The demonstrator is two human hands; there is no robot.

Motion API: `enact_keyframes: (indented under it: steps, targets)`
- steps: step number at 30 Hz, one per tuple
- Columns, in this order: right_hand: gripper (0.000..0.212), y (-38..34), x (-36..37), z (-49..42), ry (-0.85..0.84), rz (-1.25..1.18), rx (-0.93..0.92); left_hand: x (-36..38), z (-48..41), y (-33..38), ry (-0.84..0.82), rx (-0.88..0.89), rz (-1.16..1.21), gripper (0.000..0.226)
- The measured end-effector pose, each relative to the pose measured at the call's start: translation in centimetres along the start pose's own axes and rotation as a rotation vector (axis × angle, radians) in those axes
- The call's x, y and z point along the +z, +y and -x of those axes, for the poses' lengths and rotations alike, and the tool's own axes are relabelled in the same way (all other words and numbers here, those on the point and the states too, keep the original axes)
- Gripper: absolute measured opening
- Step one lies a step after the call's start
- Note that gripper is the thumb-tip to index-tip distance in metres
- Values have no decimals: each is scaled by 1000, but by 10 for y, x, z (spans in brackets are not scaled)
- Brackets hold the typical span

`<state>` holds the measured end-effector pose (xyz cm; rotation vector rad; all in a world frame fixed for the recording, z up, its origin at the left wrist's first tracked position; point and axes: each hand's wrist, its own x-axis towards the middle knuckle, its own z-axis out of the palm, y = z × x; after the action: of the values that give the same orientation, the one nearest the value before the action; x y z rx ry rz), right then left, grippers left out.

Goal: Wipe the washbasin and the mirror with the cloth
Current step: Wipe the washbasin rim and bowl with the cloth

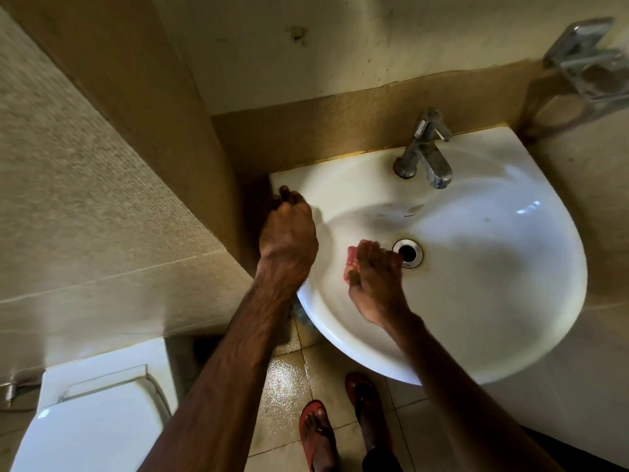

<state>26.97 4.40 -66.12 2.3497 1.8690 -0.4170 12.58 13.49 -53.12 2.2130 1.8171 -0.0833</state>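
Glossy white ceramic washbasin [493, 301], dull metal tap [425, 151], wet shiny floor tiles [286, 386]

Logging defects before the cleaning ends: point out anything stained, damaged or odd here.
A dark blotch stains the wall above the washbasin, and brownish marks sit inside the bowl behind the drain. Nothing looks broken.

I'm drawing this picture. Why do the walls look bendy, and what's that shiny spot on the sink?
Head view: the wide-angle lens bends the walls; the washbasin carries a small bright glare on its right side; the right hand on the cloth looks slightly smeared; the metal holder is blurred.
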Motion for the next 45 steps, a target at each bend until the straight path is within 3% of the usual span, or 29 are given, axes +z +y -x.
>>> enact_keyframes:
  steps: [4,6,12,14,16,18,21,25,28,30,32,35,38,41,43,45]
  targets:
    - [67,-2,-3,-20,-9,6,312,1,-4,-6,-16,24,43,56]
    - [68,-10,-8,-16,-18,-19,268,5,-6,-9,-27,26,76,57]
    - [58,2,-13,24,-22,-425,-297,13,-13,-12,-20,38,102,60]
    - [50,25,0,6,64,-328,-232,12,-16,-14,-38,51,90,59]
    - [64,38,4,-13,29,-217,-37,13,-19,-18,-49,70,79,56]
    - [74,27,3,-18,-8,-253,123,16,-22,-21,-52,74,87,56]
    - [67,-5,-7,3,43,-345,-32,18,-21,-21,-38,43,128,58]
    - [66,-4,-20,36,-130,-745,-254,15,-17,-15,-20,15,150,56]
    - [70,18,-6,21,45,-516,-272,14,-18,-17,-38,17,130,55]
    - [62,24,-5,8,85,-326,-112,14,-19,-19,-64,18,132,56]
    - [55,14,-10,6,71,-282,24,15,-20,-20,-64,18,144,58]
    - [39,-13,-24,28,112,-446,-82,16,-17,-19,-60,4,146,60]
    - [39,-27,-43,46,77,-615,-168,15,-18,-18,-48,13,131,61]
    - [37,-21,-71,33,-24,-1014,-176,15,-20,-22,-70,33,130,59]
    - [44,-19,-100,16,157,-1201,-237,15,-19,-24,-92,35,152,57]
    - [37,-18,-121,-7,448,-1055,-259,16,-20,-27,-81,24,162,52]
